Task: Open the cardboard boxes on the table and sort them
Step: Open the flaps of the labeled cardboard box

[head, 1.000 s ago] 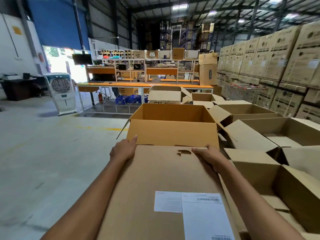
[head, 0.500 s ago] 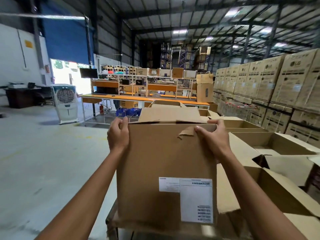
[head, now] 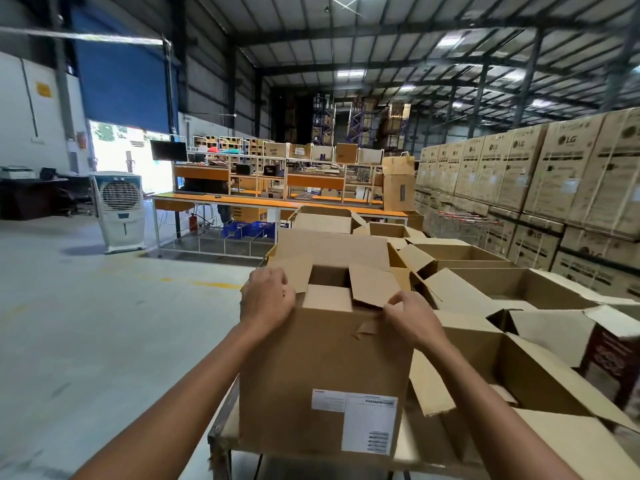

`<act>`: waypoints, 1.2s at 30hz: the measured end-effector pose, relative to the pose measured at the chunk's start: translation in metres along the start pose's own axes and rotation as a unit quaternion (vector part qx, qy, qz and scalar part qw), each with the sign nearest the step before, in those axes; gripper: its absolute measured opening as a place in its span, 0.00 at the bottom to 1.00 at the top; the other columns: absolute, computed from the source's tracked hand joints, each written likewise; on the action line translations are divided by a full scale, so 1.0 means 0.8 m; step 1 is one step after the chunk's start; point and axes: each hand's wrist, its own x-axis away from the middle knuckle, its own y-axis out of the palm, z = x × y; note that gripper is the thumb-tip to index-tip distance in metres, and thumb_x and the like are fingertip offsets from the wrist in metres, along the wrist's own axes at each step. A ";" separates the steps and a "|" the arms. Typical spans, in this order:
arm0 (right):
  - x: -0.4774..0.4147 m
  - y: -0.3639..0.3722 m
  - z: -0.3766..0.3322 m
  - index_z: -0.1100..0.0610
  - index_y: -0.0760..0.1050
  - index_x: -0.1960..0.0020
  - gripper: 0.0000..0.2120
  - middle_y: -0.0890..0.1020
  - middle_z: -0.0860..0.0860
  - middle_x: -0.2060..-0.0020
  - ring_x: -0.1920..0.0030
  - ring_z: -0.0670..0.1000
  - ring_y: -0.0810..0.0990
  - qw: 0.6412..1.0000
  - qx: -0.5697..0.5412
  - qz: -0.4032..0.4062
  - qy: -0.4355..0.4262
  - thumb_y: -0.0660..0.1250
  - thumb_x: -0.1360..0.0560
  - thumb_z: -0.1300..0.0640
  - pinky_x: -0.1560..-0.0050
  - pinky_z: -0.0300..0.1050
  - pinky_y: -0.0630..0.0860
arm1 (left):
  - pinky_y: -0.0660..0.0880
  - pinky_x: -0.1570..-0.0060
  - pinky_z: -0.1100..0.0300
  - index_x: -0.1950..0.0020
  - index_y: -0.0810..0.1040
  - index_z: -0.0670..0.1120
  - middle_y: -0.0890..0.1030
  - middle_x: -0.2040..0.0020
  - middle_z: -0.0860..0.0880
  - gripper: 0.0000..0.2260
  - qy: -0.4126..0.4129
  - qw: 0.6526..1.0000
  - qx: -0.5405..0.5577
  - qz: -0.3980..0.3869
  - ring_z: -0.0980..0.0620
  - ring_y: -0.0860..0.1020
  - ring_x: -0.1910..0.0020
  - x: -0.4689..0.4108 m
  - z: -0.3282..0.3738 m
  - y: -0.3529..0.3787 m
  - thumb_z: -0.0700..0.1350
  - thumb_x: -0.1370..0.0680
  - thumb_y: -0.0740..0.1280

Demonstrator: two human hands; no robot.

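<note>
A brown cardboard box (head: 311,368) with a white shipping label (head: 367,424) stands upright at the near left corner of the table (head: 225,434). Its top flaps are partly lifted, so a dark gap shows inside. My left hand (head: 266,297) grips the box's top left edge and left flap. My right hand (head: 410,315) pinches the near edge of the right flap (head: 372,284). Several open cardboard boxes (head: 512,289) lie to the right and behind it.
A stack of large LG cartons (head: 540,168) lines the right side. Orange workbenches (head: 277,202) with shelves stand behind the boxes. An air cooler (head: 119,211) stands on the bare concrete floor to the left.
The box went from lying flat to standing upright on the table. Its top flaps, shut before, are now partly lifted under my two hands.
</note>
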 end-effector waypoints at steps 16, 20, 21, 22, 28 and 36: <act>-0.087 0.050 -0.066 0.50 0.74 0.38 0.23 0.80 0.52 0.43 0.43 0.57 0.76 0.984 0.153 -0.089 0.000 0.61 0.27 0.38 0.40 0.60 0.75 | 0.52 0.28 0.29 0.37 0.78 0.48 0.74 0.30 0.42 0.14 0.120 0.887 -0.404 -0.189 0.37 0.63 0.25 -0.107 0.090 0.029 0.50 0.21 0.66; -0.102 0.049 -0.075 0.52 0.73 0.33 0.24 0.73 0.56 0.35 0.36 0.61 0.70 0.975 0.197 -0.099 0.026 0.61 0.23 0.39 0.40 0.63 0.72 | 0.46 0.29 0.27 0.34 0.77 0.48 0.71 0.27 0.40 0.15 0.103 0.831 -0.511 -0.194 0.34 0.56 0.22 -0.172 0.012 0.018 0.49 0.21 0.67; -0.104 0.051 -0.076 0.52 0.73 0.33 0.25 0.71 0.57 0.33 0.35 0.62 0.69 0.973 0.208 -0.097 0.032 0.61 0.23 0.38 0.40 0.64 0.70 | 0.49 0.28 0.28 0.35 0.78 0.48 0.73 0.29 0.41 0.15 0.092 0.833 -0.510 -0.195 0.36 0.60 0.24 -0.178 -0.013 0.017 0.49 0.21 0.67; -0.105 0.054 -0.077 0.52 0.73 0.32 0.26 0.70 0.57 0.32 0.34 0.62 0.68 0.971 0.216 -0.093 0.035 0.61 0.23 0.38 0.39 0.65 0.70 | 0.57 0.29 0.31 0.37 0.79 0.48 0.76 0.33 0.43 0.14 0.077 0.843 -0.495 -0.195 0.39 0.66 0.28 -0.179 -0.037 0.018 0.50 0.21 0.66; -0.120 0.072 -0.088 0.59 0.74 0.34 0.23 0.71 0.60 0.35 0.35 0.66 0.68 0.965 0.234 -0.089 0.078 0.64 0.23 0.46 0.38 0.72 0.68 | 0.71 0.40 0.53 0.31 0.72 0.36 0.75 0.32 0.40 0.19 -0.108 0.907 -0.198 -0.354 0.41 0.75 0.35 -0.154 -0.078 0.043 0.48 0.14 0.54; -0.143 -0.018 -0.121 0.60 0.77 0.42 0.09 0.77 0.54 0.55 0.57 0.51 0.77 0.965 0.225 -0.120 -0.066 0.61 0.20 0.62 0.62 0.42 0.76 | 0.75 0.45 0.47 0.35 0.72 0.42 0.78 0.39 0.42 0.14 -0.139 0.932 -0.202 -0.267 0.43 0.77 0.42 -0.157 -0.068 0.080 0.43 0.19 0.58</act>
